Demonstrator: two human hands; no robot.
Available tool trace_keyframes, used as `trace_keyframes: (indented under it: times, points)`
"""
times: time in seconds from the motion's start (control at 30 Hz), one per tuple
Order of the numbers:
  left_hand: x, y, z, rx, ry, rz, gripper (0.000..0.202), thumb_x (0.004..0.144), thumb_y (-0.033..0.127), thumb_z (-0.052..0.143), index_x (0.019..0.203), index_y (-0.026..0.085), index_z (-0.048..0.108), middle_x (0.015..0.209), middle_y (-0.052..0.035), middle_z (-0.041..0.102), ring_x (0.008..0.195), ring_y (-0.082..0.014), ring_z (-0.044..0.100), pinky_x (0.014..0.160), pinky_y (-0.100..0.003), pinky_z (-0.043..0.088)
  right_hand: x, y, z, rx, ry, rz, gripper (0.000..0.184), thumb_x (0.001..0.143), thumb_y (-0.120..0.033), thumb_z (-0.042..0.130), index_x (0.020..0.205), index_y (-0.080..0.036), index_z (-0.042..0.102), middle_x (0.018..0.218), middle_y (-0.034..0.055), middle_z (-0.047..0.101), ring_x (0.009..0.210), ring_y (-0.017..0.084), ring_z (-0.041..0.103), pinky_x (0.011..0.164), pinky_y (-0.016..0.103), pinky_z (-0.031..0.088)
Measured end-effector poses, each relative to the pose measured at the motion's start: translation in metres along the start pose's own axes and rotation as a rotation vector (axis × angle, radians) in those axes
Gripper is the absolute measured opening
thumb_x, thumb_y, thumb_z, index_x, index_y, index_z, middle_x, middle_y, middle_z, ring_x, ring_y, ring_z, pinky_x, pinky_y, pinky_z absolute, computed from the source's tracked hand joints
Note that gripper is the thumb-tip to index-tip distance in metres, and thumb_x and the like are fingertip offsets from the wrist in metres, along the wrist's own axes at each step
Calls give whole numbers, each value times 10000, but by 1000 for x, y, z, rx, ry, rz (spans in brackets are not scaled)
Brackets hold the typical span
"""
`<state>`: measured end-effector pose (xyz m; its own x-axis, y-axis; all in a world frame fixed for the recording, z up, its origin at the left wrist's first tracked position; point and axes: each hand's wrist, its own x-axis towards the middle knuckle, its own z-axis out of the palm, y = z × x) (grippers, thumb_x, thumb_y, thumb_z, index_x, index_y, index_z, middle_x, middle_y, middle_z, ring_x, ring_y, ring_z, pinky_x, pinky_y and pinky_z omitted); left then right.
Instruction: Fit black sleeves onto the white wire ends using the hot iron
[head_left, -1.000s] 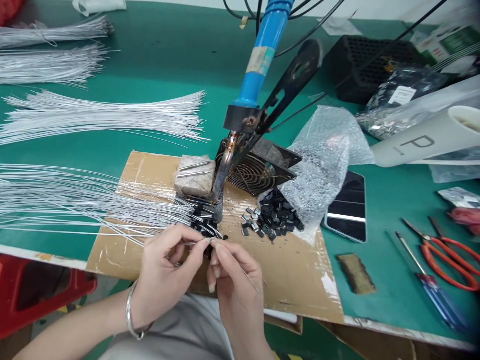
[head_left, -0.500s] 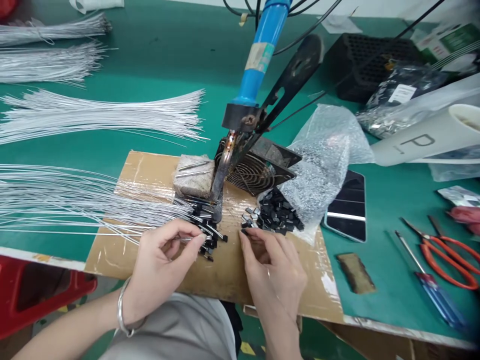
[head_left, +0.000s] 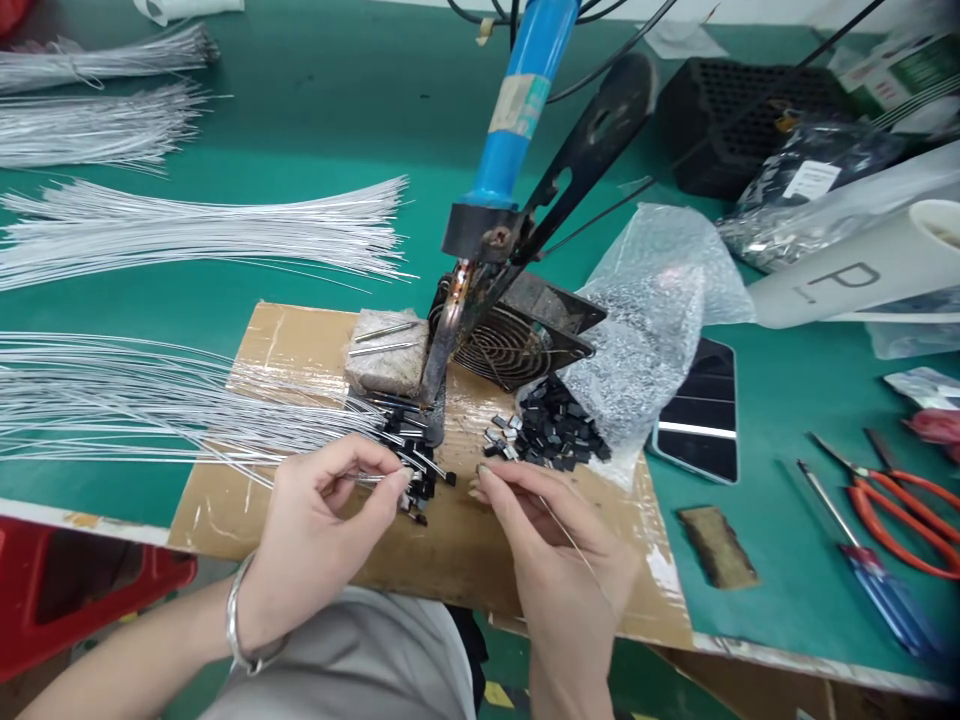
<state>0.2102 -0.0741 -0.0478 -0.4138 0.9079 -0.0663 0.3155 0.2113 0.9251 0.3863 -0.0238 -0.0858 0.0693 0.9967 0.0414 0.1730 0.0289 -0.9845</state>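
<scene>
Above the cardboard sheet, my left hand (head_left: 330, 540) pinches a thin grey cable between thumb and forefinger, its end close to the fingertips. Right beside it lie black-tipped cable ends (head_left: 420, 475), part of a grey cable bundle (head_left: 172, 405) that runs off to the left. My right hand (head_left: 559, 550) is closed in a pinch, and a fine strand of solder wire (head_left: 571, 540) passes out over its back. What sits at its very fingertips is too small to make out. A blue-handled soldering iron (head_left: 517, 120) hangs tip-down in a stand just beyond both hands.
Small black connector shells (head_left: 562, 425) spill from a bubble-wrap bag (head_left: 645, 300). A fan (head_left: 517, 345) and a pale block (head_left: 386, 350) stand by the iron tip. On the right lie a phone (head_left: 697, 410), a sponge (head_left: 718, 546), a screwdriver (head_left: 862, 570) and orange-handled scissors (head_left: 892, 510).
My right hand has turned and shifted slightly right; a black piece seen at its fingertips no longer shows, and more solder wire is visible. My left hand stays nearly still.
</scene>
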Motion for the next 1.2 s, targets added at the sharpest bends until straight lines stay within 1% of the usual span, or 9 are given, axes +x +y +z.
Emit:
trace_keyframes:
  times: [0.13,0.33,0.5,0.7,0.87,1.0,1.03,1.1,1.2]
  points:
    - [3,5,-1,-21,-38,-11,116,850,212,681,753,186,739,725,-48,777,584,-143,662,504,-215,488,-2,-15,10,205,-96,222,56,769,-271,892,790,-249,845,691,13,781,552,162,725,550,261,651]
    - [7,12,-5,-135,-133,-18,99,843,173,689,754,185,731,773,-43,805,673,-148,740,602,-202,556,-4,-23,24,335,-191,302,17,756,-230,866,752,-240,852,569,1,737,465,130,677,463,195,601]
    - [8,11,-5,-173,-152,-16,117,855,125,685,772,186,741,807,-28,809,740,-128,762,660,-167,563,-4,-26,27,359,-215,294,47,769,-206,846,746,-246,855,567,-9,725,450,115,660,439,174,581]
    - [8,14,-5,-202,-159,-3,142,866,111,684,760,189,736,794,-17,805,726,-105,755,664,-140,563,-8,-22,25,367,-228,287,51,818,-231,848,804,-276,868,635,-11,742,492,109,675,480,175,593]
    - [9,15,-4,-218,-152,-8,148,858,99,676,745,179,730,795,-26,798,718,-110,749,658,-149,565,-10,-21,23,322,-252,282,50,844,-238,840,832,-279,866,670,-12,733,524,103,670,504,182,583]
    - [9,15,-2,-216,-144,-30,138,847,100,681,735,170,724,805,-35,792,729,-117,744,657,-157,562,-13,-20,24,276,-226,219,36,863,-254,832,844,-276,853,692,-15,717,559,109,663,518,195,561]
    - [9,15,-2,-217,-143,-40,135,846,103,684,735,168,723,806,-36,791,733,-118,743,658,-159,561,-14,-20,24,247,-212,192,50,888,-271,811,854,-274,847,703,-13,711,579,113,661,531,203,555]
    - [10,15,-1,-218,-144,-64,129,847,113,686,733,166,716,806,-38,789,745,-123,742,670,-165,561,-16,-22,24,172,-191,128,167,986,-329,698,916,-269,836,730,-6,682,618,121,637,566,229,537]
    - [12,14,0,-187,-139,-80,120,840,142,692,722,165,704,805,-45,788,735,-128,730,646,-173,542,-21,-26,23,75,-183,82,333,1106,-367,456,1140,-283,776,733,-23,603,602,117,555,588,254,489]
